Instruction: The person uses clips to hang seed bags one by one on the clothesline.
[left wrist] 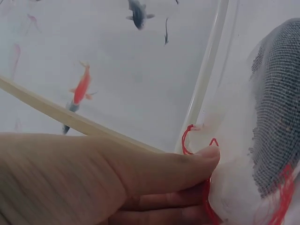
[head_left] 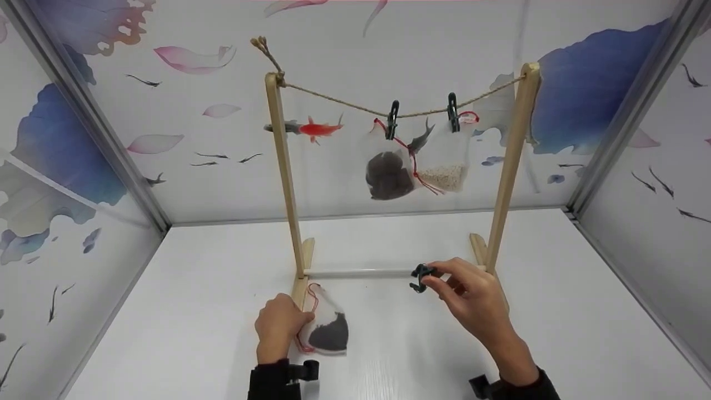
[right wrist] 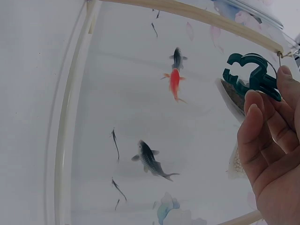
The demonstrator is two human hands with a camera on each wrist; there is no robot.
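Observation:
My left hand (head_left: pixel 279 323) pinches the edge of a sheer drawstring bag (head_left: pixel 329 334) with dark contents, its red cord looped beside the thumb. The bag is by the foot of the left post; in the left wrist view its dark-filled part (left wrist: pixel 279 108) is right of the thumb. Off to the right, my right hand (head_left: pixel 475 297) holds a dark green plastic clip (right wrist: pixel 257 80) between thumb and fingers, raised in front of the white crossbar. The clip's curved jaws stand slightly apart with nothing between them.
A sagging rope (head_left: pixel 339 100) joins two wooden posts. Two dark clips (head_left: pixel 392 119) on it hold a dark-filled bag (head_left: pixel 389 176) and a bag of pale grains (head_left: pixel 449 178). A white crossbar (head_left: pixel 361 273) runs low between the posts. Printed walls surround the white table (head_left: pixel 183 311).

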